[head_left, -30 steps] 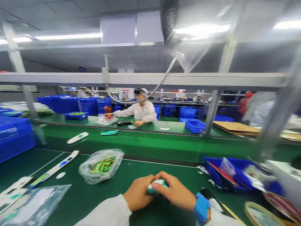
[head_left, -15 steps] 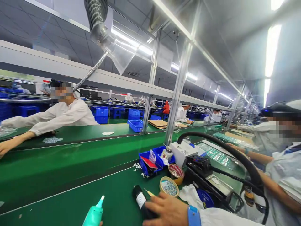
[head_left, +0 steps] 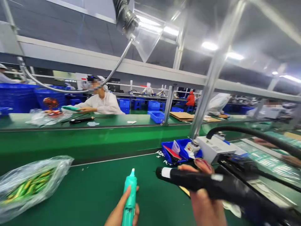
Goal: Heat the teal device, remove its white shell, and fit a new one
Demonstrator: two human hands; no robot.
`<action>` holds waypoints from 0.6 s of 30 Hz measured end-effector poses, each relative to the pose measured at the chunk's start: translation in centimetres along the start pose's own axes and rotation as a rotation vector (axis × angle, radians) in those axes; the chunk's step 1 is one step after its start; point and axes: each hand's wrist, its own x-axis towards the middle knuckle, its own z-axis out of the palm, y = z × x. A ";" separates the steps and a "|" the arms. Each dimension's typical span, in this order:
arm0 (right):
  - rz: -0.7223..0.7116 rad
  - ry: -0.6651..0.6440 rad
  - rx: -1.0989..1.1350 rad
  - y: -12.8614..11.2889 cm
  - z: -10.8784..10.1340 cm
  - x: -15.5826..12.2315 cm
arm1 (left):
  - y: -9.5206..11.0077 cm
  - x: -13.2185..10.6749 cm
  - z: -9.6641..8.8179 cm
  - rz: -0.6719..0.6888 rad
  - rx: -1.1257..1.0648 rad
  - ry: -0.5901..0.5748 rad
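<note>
My left hand [head_left: 114, 216] is wrapped round a teal handle [head_left: 130, 188] with a narrow white tip. It is upright, and a small dark recess shows low on its near face. In my right hand [head_left: 203, 201] lies a black electric screwdriver [head_left: 185, 179] with white labels, its nose pointing left toward the teal handle. The two are apart. Motion blurs the right hand and the tool's rear. Behind the screwdriver, a yellow stick [head_left: 184, 191] is partly covered.
A clear plastic bag [head_left: 58, 175] of green and yellow pieces lies at left. Blue bins [head_left: 170, 157], a white box [head_left: 211, 147] and a black hose [head_left: 254, 131] stand at right. Across the green conveyor [head_left: 94, 138], a co-worker [head_left: 107, 102] holds a teal piece.
My right hand has picked up the black electric screwdriver from the bench. The teal handle has come further into view with my left hand. The view has turned left, showing the bag.
</note>
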 end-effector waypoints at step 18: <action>0.217 -0.021 0.683 -3.6 9.1 -2.7 | -1.2 -0.6 1.1 -0.046 -0.221 0.024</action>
